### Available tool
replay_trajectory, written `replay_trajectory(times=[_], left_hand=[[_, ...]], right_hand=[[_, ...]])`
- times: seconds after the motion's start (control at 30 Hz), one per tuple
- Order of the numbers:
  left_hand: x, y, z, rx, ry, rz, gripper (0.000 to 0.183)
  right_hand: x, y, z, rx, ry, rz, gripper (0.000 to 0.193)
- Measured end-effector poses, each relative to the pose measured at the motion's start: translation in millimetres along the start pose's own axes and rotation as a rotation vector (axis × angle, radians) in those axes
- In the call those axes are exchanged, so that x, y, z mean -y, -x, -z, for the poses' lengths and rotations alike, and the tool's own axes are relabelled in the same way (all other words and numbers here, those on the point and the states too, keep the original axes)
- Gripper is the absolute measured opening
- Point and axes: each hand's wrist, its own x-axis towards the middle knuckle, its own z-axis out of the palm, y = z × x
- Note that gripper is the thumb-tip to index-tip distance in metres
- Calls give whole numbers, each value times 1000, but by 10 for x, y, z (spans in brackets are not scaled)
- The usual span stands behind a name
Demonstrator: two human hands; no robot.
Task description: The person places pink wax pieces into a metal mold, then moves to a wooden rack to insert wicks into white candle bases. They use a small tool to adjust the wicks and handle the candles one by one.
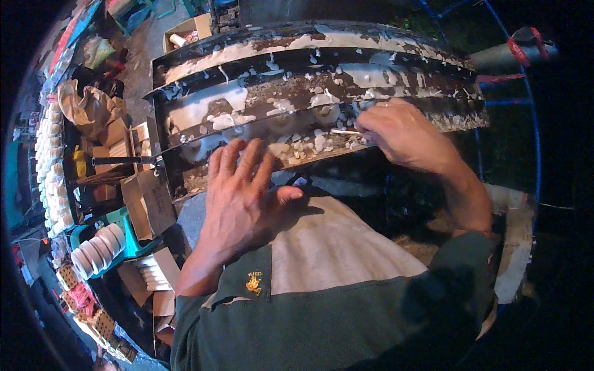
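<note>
A long dark metal bench (278,117), stepped into ridges, spreads across the view, spattered with whitish wax (204,111). My left hand (238,185) is open over the bench's near left edge, fingers stretched forward and thumb out to the right. My right hand (399,133) is closed round a thin pale stick (346,132). The stick points left, low over the near trough of the bench, where pale crumbs (309,143) lie. Round whitish shapes (328,113) sit in a row along this trough, partly blurred. Whether the stick touches the bench, I cannot tell.
At left stand opened cardboard boxes (148,207), one box (162,272) holding white candle-like sticks. White rolls (98,250) rest on a green stool (133,232). A dark bar (124,160) juts from the bench's left end. Another box (187,32) stands behind.
</note>
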Motion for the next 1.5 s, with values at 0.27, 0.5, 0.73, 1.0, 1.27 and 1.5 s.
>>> replay_trajectory(times=[0.27, 0.5, 0.73, 1.0, 1.27, 1.5], left_hand=[[78, -107, 20, -3, 32, 100, 22], [91, -320, 86, 191, 108, 233, 13], [214, -302, 44, 219, 106, 265, 16], [215, -364, 123, 216, 66, 202, 15], [313, -247, 85, 183, 74, 139, 10], [262, -194, 200, 100, 82, 154, 14]], right_hand=[[279, -386, -265, 14, -140, 62, 14], [542, -616, -358, -124, -169, 80, 16], [448, -458, -87, 153, -164, -37, 5], [602, -723, -277, 22, -231, 0, 11], [490, -349, -108, -102, -6, 88, 12], [812, -686, -439, -269, -355, -40, 20]])
